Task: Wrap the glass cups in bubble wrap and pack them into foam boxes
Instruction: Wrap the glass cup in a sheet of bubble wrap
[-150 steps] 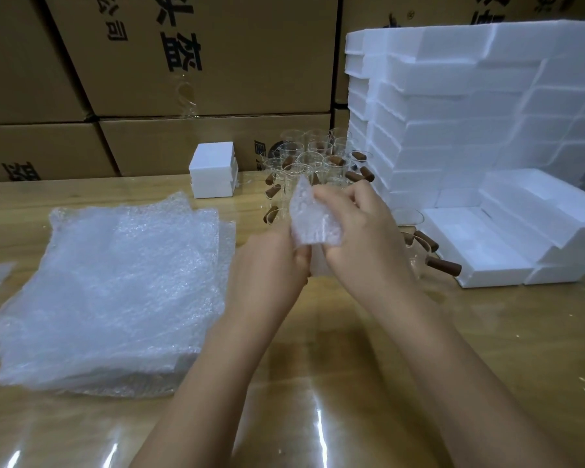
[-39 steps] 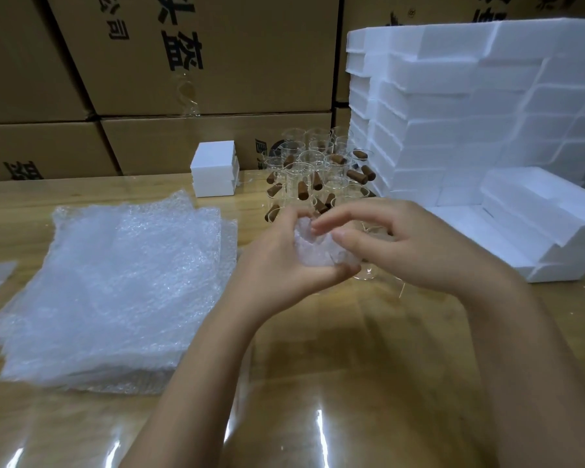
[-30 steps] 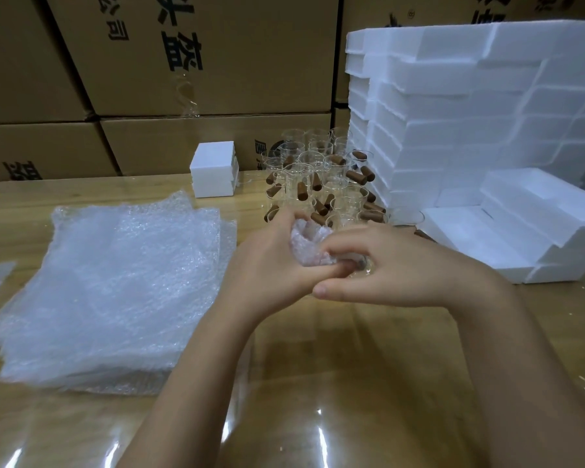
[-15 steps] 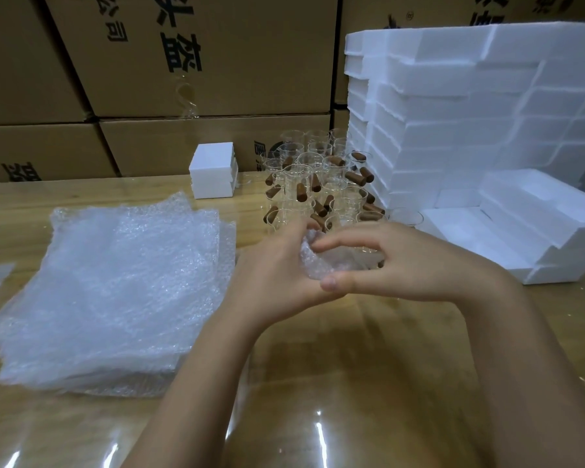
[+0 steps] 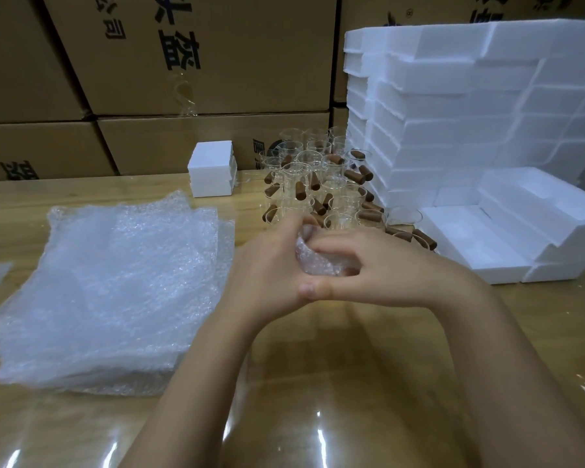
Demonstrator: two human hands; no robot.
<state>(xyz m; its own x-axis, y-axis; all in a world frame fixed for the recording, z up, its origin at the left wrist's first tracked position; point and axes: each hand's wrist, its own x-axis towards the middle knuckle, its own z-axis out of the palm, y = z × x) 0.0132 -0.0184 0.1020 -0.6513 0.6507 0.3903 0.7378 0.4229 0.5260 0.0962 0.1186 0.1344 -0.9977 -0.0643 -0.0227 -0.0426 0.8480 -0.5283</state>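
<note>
Between the left hand [image 5: 267,275] and right hand [image 5: 385,278], a bubble-wrapped cup [image 5: 321,261] is gripped by curled fingers of both; wrapping seems nearly done. Next, the bundle should be held closed and set into the foam box [image 5: 470,244] right of the right hand.

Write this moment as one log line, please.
step: wrapping | left hand: grips bubble-wrapped cup | right hand: grips bubble-wrapped cup | open foam box: right of hands

Our table [image 5: 352,383], left to right
We see wrap sheets [image 5: 115,282] left, cups [image 5: 318,184] centre with a wrapped cup [image 5: 321,261] before them, foam boxes [image 5: 470,113] right, a small box [image 5: 211,168] left of the cups, cartons [image 5: 200,62] behind.
</note>
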